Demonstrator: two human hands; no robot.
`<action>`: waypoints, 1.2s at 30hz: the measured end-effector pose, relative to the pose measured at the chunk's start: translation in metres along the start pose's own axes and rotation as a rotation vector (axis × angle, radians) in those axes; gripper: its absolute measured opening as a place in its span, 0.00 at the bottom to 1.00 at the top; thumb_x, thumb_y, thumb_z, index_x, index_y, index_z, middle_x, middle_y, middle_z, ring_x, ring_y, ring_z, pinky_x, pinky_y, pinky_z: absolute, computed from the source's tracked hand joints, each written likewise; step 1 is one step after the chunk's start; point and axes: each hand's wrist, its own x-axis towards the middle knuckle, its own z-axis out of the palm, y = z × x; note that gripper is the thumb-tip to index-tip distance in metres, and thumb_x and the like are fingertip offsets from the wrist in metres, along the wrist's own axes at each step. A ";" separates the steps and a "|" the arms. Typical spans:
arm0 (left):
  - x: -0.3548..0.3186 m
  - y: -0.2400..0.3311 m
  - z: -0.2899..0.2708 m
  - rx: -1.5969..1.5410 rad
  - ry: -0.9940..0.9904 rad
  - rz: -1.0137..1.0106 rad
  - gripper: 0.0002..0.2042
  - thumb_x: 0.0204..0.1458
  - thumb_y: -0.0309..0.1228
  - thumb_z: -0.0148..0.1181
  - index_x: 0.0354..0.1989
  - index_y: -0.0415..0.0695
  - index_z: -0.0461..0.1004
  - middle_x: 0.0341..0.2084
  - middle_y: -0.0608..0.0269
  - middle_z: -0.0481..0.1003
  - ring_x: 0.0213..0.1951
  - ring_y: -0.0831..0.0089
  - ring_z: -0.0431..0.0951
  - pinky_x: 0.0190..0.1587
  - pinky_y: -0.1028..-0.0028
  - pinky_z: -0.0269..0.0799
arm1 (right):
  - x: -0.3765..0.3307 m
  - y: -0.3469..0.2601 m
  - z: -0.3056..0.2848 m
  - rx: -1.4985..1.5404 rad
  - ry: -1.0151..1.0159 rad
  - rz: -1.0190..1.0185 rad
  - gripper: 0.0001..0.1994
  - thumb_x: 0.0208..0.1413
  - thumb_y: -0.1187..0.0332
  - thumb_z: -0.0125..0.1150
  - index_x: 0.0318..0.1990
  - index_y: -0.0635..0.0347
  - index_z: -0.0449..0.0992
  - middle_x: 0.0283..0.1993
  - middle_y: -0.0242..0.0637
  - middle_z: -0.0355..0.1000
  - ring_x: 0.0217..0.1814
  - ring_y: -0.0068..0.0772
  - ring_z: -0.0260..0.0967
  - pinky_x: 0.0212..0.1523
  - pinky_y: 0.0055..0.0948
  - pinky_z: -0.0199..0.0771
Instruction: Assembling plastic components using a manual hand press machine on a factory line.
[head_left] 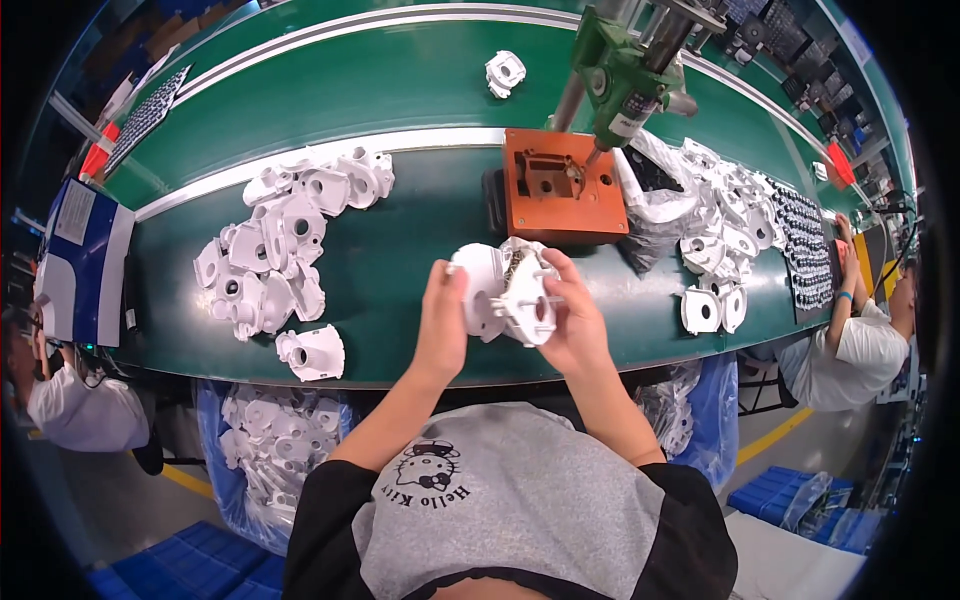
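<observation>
My left hand [443,318] is closed on a rounded white plastic housing part [480,282], gripping its left edge. In my right hand [580,322] is a second white plastic part [530,308] with posts sticking out and a dark, toothed-looking strip along its inner side. Both parts are held up over the green bench, side by side and close together; whether they touch, I cannot tell. Just beyond them stands an orange fixture block [565,218] with a shaped recess. A green hand press [615,90] rises over the block.
White plastic parts lie in a pile [265,250] at left and another [715,200] at right, beside a tray of small dark parts [800,245]. One white part [505,73] sits on the far green belt. Filled bins [275,450] stand below the bench edge. People work at both sides.
</observation>
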 end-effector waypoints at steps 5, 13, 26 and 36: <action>-0.008 -0.006 0.010 0.145 -0.064 0.155 0.13 0.63 0.37 0.39 0.34 0.40 0.64 0.29 0.69 0.64 0.32 0.83 0.61 0.36 0.81 0.59 | 0.000 0.025 0.007 -0.304 0.093 -0.272 0.13 0.62 0.64 0.44 0.50 0.60 0.66 0.47 0.38 0.67 0.47 0.28 0.67 0.48 0.29 0.70; -0.007 -0.017 0.008 0.264 -0.049 0.181 0.16 0.64 0.38 0.39 0.29 0.40 0.63 0.24 0.67 0.64 0.28 0.82 0.61 0.33 0.79 0.60 | 0.000 0.030 -0.008 -0.761 -0.266 -0.539 0.33 0.54 0.41 0.51 0.51 0.67 0.68 0.57 0.41 0.58 0.54 0.30 0.61 0.53 0.29 0.62; -0.001 -0.009 -0.002 0.429 0.087 0.249 0.12 0.60 0.35 0.50 0.31 0.39 0.64 0.21 0.65 0.68 0.23 0.82 0.66 0.26 0.79 0.63 | -0.015 0.004 0.017 -0.984 -0.438 -0.216 0.41 0.44 0.58 0.69 0.64 0.66 0.55 0.65 0.41 0.50 0.64 0.34 0.55 0.58 0.34 0.61; -0.013 -0.003 0.008 0.336 -0.035 0.287 0.07 0.57 0.28 0.54 0.35 0.39 0.65 0.25 0.68 0.68 0.25 0.86 0.66 0.27 0.83 0.64 | -0.007 -0.002 0.005 -0.833 -0.223 -0.339 0.38 0.44 0.67 0.68 0.63 0.66 0.56 0.60 0.41 0.60 0.61 0.34 0.59 0.59 0.34 0.59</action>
